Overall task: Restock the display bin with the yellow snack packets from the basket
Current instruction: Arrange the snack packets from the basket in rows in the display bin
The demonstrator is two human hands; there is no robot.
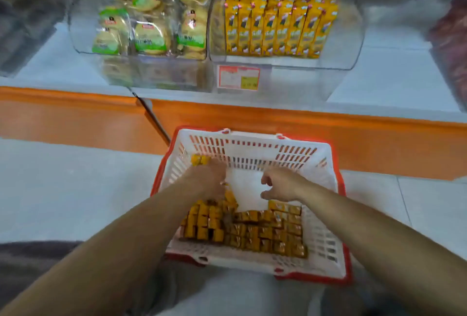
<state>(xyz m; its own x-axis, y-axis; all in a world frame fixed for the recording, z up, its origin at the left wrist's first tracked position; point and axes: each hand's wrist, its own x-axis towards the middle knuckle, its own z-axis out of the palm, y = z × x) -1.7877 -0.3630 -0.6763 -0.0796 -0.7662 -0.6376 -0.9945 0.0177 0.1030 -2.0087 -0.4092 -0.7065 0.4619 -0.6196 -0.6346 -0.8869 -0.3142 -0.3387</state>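
Currently left hand point(209, 176) grips packets point(200, 159), right hand point(278, 184) loosely curled, empty; one-handed bundle could spill en route to bin point(303, 63), upper centre.

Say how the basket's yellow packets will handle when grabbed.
The yellow packets look small and glossy: probably light, perhaps slippery. Packed loose in the basket, neighbours may topple. The left hand holds some, so bunches likely lift easily.

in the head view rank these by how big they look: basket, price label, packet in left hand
1. basket
2. price label
3. packet in the left hand, partly covered by it
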